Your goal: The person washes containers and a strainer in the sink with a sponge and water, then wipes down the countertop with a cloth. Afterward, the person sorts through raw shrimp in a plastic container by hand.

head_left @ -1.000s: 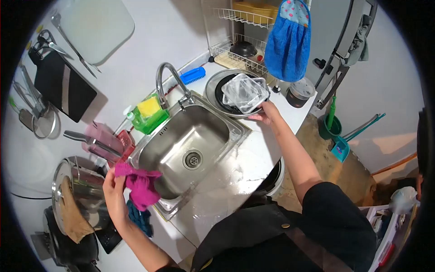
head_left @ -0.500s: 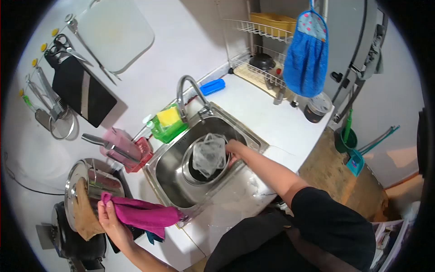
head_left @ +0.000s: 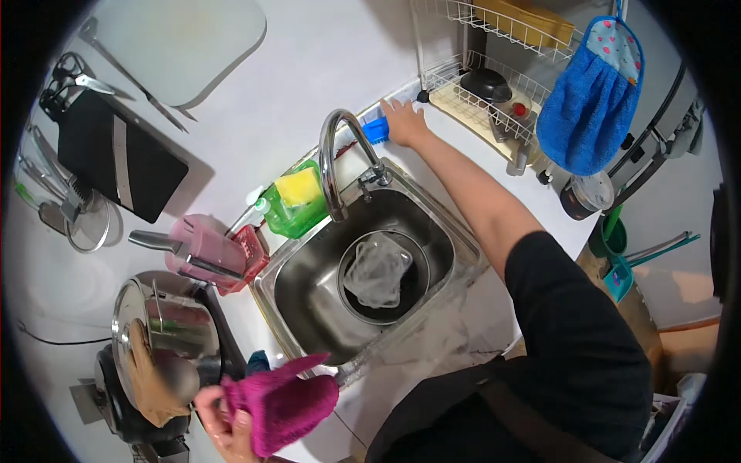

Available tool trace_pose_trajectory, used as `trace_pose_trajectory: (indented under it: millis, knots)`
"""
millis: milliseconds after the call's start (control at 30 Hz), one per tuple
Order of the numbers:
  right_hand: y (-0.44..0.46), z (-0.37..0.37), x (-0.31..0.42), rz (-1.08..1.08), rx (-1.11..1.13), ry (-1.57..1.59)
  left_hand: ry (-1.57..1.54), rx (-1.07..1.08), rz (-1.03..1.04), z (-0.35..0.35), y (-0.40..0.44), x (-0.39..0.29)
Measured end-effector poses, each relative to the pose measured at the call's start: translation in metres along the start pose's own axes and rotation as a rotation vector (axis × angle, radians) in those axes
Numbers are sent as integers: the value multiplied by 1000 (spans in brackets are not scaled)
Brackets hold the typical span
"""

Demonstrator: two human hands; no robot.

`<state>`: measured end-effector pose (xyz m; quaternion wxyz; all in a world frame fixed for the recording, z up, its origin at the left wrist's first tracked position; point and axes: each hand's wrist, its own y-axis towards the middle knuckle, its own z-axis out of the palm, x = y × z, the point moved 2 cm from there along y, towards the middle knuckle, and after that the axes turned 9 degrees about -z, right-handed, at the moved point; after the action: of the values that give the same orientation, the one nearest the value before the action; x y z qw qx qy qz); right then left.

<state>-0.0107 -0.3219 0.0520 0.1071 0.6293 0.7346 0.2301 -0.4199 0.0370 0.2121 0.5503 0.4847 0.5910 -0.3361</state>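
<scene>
Bunched magenta cloth point(head_left: 284, 403) hangs from my left hand point(head_left: 224, 424), whose fingers grip its left end near the counter's front. My right hand point(head_left: 405, 122) reaches past the faucet to the back of the counter, fingers spread, touching or just beside the blue brush point(head_left: 376, 131); its palm side is hidden. Inside the steel sink point(head_left: 312, 309) sits a round metal bowl point(head_left: 347, 297) with a dark dish and clear plastic containers point(head_left: 378, 270) in it. The curved faucet point(head_left: 328, 162) arches over the sink's back left.
A green soap holder point(head_left: 297, 220) with a yellow sponge point(head_left: 298, 187) stands behind the sink. Left are a pink utensil cup point(head_left: 204, 247) and a steel pot point(head_left: 181, 324). A wire rack point(head_left: 525, 127) and hanging blue towel point(head_left: 590, 100) are at the right.
The bowl of containers went from the right counter into the sink. My right hand let it go and moved back to the brush. My left hand moved lower with the cloth.
</scene>
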Motion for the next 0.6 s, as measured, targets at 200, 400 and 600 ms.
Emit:
trace_pose_trajectory:
  millis: [200, 400, 600]
  knots:
    - [-3, 18, -6, -121, 261, -89, -245, 381, -173, 80, 7, -22]
    - [-63, 9, -32, -85, 278, 13, -250, 729, -154, 169, -1, -61]
    - [-161, -104, -60, 76, 110, 345, -80, 848, 271, 239, 22, -81]
